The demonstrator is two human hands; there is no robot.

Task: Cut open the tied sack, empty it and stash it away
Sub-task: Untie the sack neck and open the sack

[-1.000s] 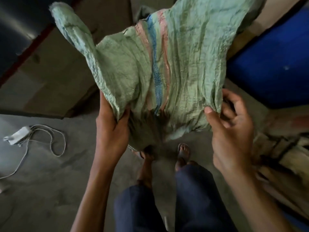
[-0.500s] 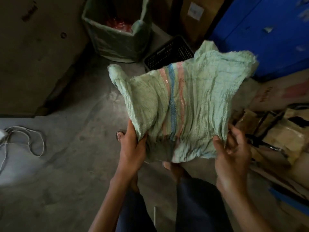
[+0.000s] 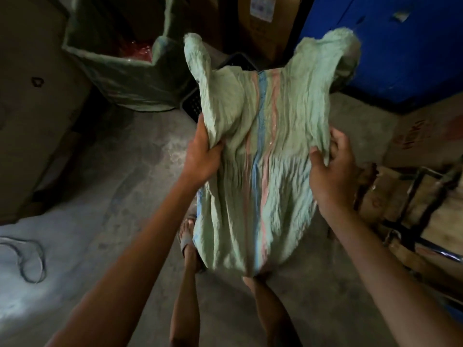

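A limp, crumpled pale green woven sack [image 3: 280,136] with blue and pink stripes down its middle hangs in the air in front of me. My left hand [image 3: 203,154] grips its left edge. Gripping the right edge is my right hand [image 3: 328,176]. The sack looks flat and slack, with two corners sticking up at the top. Its lower end droops over my legs and feet.
An open green-lined container [image 3: 120,71] with something red inside stands at the back left. A black crate [image 3: 193,103] sits behind the sack, cardboard boxes [image 3: 265,23] beyond it, a blue bin [image 3: 400,46] at the right. Wood and metal frames [image 3: 421,209] lie at the right, a cable [image 3: 27,259] on the floor left.
The sack has come down from high overhead and now hangs longer below my hands. My view has tilted, showing the green-lined container and crate.
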